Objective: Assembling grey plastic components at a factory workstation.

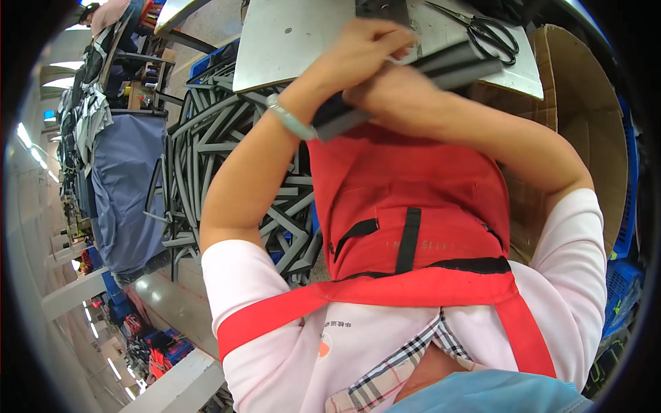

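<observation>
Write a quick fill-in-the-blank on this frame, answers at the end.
1. The pale green bangle circles the person's ____ wrist.
2. The apron is mainly ____ in colour.
3. The black-handled tool on the tabletop is a pair of ____.
4. The right hand, blurred, holds long strips coloured black and ____.

Missing words: left; red; scissors; grey.
</observation>
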`<state>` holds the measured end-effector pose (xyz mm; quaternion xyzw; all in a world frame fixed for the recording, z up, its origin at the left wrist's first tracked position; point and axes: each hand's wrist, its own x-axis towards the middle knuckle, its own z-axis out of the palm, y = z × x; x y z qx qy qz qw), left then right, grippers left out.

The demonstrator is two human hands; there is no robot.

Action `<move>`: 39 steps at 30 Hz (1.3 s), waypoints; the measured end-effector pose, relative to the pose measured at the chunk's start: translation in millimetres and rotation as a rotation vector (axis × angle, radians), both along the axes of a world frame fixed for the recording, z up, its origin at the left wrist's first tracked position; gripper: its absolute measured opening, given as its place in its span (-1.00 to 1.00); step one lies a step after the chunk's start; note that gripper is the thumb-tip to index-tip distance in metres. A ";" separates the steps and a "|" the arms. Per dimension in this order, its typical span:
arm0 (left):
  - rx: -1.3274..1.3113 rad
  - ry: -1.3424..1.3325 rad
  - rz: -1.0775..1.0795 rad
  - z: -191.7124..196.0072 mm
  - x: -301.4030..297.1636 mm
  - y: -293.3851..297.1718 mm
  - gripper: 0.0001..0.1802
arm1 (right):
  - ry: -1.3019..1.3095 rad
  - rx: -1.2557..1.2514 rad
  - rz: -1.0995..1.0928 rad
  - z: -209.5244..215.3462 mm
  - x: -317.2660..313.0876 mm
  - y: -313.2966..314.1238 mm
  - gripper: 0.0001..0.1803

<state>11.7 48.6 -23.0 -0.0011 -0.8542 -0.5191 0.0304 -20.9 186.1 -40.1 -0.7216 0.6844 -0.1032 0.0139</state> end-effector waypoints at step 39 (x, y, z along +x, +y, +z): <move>0.073 -0.026 0.195 15.2 -31.8 -77.6 -0.66 | -0.135 -0.222 -0.548 33.7 -169.2 54.4 -0.56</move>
